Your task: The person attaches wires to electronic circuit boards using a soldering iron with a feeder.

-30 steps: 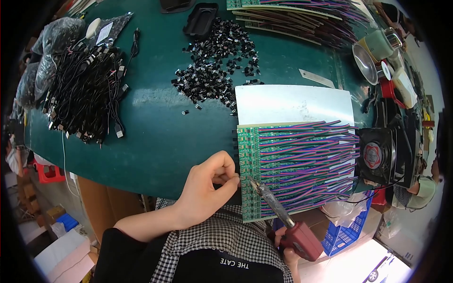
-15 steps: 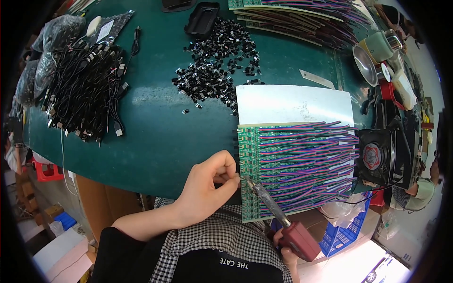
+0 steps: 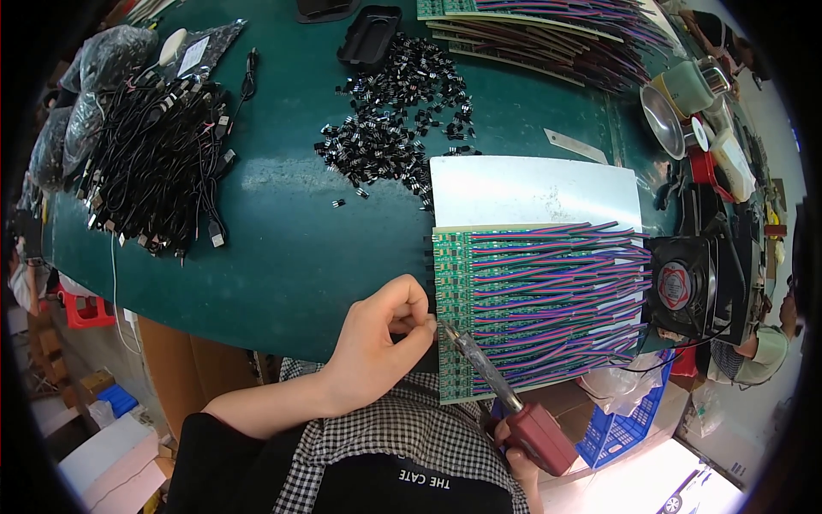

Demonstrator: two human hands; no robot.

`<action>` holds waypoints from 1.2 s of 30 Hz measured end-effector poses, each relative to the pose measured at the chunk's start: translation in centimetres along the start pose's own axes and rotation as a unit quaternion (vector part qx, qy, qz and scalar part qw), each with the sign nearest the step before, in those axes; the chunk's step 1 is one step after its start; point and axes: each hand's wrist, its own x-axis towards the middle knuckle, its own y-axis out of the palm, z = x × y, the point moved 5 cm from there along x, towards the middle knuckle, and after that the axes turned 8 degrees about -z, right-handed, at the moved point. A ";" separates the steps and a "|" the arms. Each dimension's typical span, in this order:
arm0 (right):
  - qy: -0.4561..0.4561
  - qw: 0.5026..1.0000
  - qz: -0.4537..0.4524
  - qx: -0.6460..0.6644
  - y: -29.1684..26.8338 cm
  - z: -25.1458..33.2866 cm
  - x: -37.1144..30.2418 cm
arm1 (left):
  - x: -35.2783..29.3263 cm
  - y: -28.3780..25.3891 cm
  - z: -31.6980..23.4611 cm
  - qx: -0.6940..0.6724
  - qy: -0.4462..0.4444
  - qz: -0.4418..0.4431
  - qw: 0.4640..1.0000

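My left hand [image 3: 377, 347] is closed in a pinch at the left edge of a green circuit board panel [image 3: 451, 274]; whatever lies between thumb and forefinger is hidden. In my right hand [image 3: 521, 464] is a soldering iron [image 3: 544, 439] with a dark red handle. Its tip touches or nearly touches the panel's left strip, just beside my left fingertips. Rows of thin multicoloured wires [image 3: 548, 295] run rightward from the panel. Small black parts [image 3: 430, 257] stick out along its left edge above my hand. A white sheet [image 3: 535, 190] lies beneath the panel.
Loose small black components [image 3: 377, 152] are heaped beyond the panel, beside a black tray [image 3: 368, 38]. Black USB cables [image 3: 158, 163] lie at left. More wired panels [image 3: 531, 43] are stacked at the back. A fan [image 3: 682, 283] and a metal bowl [image 3: 662, 122] stand at right.
The soldering iron's tip has shifted very slightly left, toward my left fingertips. My left hand keeps its pinch at the same spot.
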 end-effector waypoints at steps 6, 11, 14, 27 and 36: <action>0.019 1.000 -0.009 -0.009 0.2 1.7 0.6 | 0.0 0.0 -0.1 0.010 0.001 -0.001 1.000; 0.012 0.999 -0.030 0.012 -0.8 -0.3 -0.4 | 0.0 -0.1 -0.2 0.019 0.007 -0.002 1.000; 0.033 0.999 0.039 -0.002 0.0 0.2 0.4 | 0.0 0.0 -0.1 0.024 0.007 0.000 1.000; 0.154 0.956 -0.040 0.247 1.4 4.1 2.2 | 0.0 -0.1 -0.3 0.044 0.025 -0.004 0.999; 0.079 0.960 -0.126 0.238 0.1 1.0 0.9 | 0.6 -2.4 -2.2 0.157 0.022 -0.014 0.987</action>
